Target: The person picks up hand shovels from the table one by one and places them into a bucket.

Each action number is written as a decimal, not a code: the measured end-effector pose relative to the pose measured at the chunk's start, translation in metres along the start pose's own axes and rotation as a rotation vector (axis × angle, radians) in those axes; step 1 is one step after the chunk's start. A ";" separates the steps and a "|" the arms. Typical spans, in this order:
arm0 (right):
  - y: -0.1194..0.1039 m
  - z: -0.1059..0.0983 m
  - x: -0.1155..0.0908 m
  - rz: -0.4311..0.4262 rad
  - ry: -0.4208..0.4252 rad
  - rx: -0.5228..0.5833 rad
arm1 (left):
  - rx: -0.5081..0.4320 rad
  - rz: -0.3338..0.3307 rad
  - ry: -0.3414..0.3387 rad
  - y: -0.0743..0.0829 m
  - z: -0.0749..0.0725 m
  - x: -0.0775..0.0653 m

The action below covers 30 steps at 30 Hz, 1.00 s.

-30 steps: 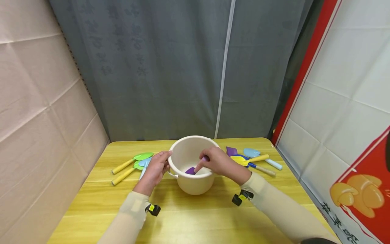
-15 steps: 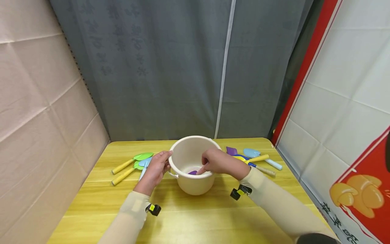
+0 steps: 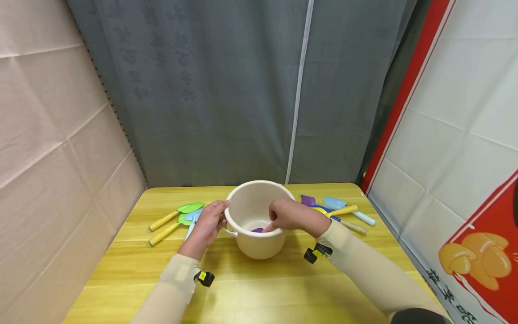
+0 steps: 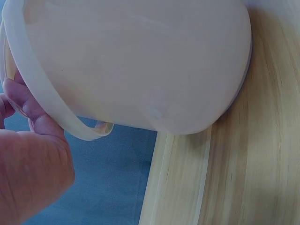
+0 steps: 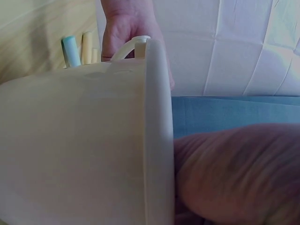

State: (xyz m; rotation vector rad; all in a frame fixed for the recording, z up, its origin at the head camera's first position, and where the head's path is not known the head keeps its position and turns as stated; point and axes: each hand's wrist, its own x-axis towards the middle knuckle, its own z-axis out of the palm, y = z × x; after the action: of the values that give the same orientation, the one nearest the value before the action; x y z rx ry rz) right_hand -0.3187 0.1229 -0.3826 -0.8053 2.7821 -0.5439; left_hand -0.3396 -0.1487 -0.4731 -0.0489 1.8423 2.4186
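A cream bucket (image 3: 259, 247) stands upright on the table. At its left rim my left hand (image 3: 209, 221) grips the edge, fingers over the lip near the small handle loop; the left wrist view shows this hand (image 4: 37, 164) beside the bucket wall (image 4: 140, 61). My right hand (image 3: 297, 217) reaches over the right rim into the bucket, fingers curled around a purple toy shovel. Only part of its purple blade (image 3: 257, 230) shows near the bottom; the hand and wall hide the handle. In the right wrist view, the rim covers the fingers of my right hand (image 5: 234, 173).
Left of the bucket lie green shovels (image 3: 191, 207) with yellow handles and a light blue shovel (image 3: 193, 215). At right are a purple shovel (image 3: 307, 200), a light blue shovel (image 3: 333, 203) and a yellow-handled shovel (image 3: 344, 210). A grey curtain (image 3: 202, 112) hangs behind the table.
My right hand has sunk a little deeper into the bucket and tipped over. The purple blade has shifted slightly right, and its handle has gone out of sight. My left hand has stayed put.
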 end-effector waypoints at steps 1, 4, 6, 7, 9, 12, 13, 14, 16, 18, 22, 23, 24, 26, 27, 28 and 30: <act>-0.001 0.000 0.000 0.002 -0.002 -0.001 | 0.002 0.000 -0.002 0.000 0.000 0.000; -0.001 0.000 0.000 0.006 -0.010 -0.007 | 0.000 -0.002 0.000 -0.001 0.000 0.001; -0.001 0.000 0.000 0.002 -0.010 -0.017 | -0.001 -0.003 0.002 -0.001 0.000 0.001; 0.000 0.001 0.000 0.001 -0.011 -0.020 | -0.001 -0.002 0.002 -0.001 0.000 0.001; 0.001 0.001 0.000 -0.002 -0.013 -0.025 | -0.004 -0.001 0.002 -0.001 0.000 0.001; 0.002 0.001 0.001 -0.004 -0.013 -0.027 | -0.007 0.000 0.000 -0.001 0.000 0.001; 0.002 0.001 0.001 -0.001 -0.014 -0.025 | -0.007 0.001 -0.001 -0.001 0.000 0.001; 0.002 0.001 0.001 0.001 -0.014 -0.024 | -0.009 0.001 -0.002 -0.001 0.000 0.001; 0.002 0.001 0.001 0.006 -0.014 -0.020 | -0.009 0.001 -0.003 -0.001 0.000 0.001; 0.003 0.001 0.001 0.012 -0.012 -0.015 | -0.007 0.001 -0.005 -0.001 0.000 0.001; 0.005 0.003 0.000 0.005 0.010 -0.007 | -0.004 -0.002 -0.006 -0.002 -0.001 0.001; 0.005 0.004 0.000 0.004 0.017 -0.005 | -0.003 -0.003 -0.006 -0.002 -0.001 0.002; 0.005 0.004 0.000 0.004 0.026 -0.002 | -0.003 -0.003 -0.007 -0.002 -0.001 0.002; 0.005 0.005 -0.001 0.005 0.042 0.012 | -0.005 -0.003 -0.007 -0.001 -0.002 0.002; 0.006 0.005 -0.001 0.009 0.051 0.019 | -0.007 -0.004 -0.007 -0.002 -0.002 0.002; 0.006 0.005 -0.002 0.011 0.061 0.031 | -0.009 -0.004 -0.008 -0.002 -0.002 0.002; 0.006 0.006 -0.003 0.017 0.087 0.055 | -0.016 -0.006 -0.010 -0.002 -0.002 0.002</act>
State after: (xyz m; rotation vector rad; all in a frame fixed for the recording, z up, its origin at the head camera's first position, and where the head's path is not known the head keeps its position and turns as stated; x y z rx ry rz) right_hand -0.3175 0.1274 -0.3905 -0.7637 2.8357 -0.6642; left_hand -0.3419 -0.1499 -0.4757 -0.0435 1.8162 2.4253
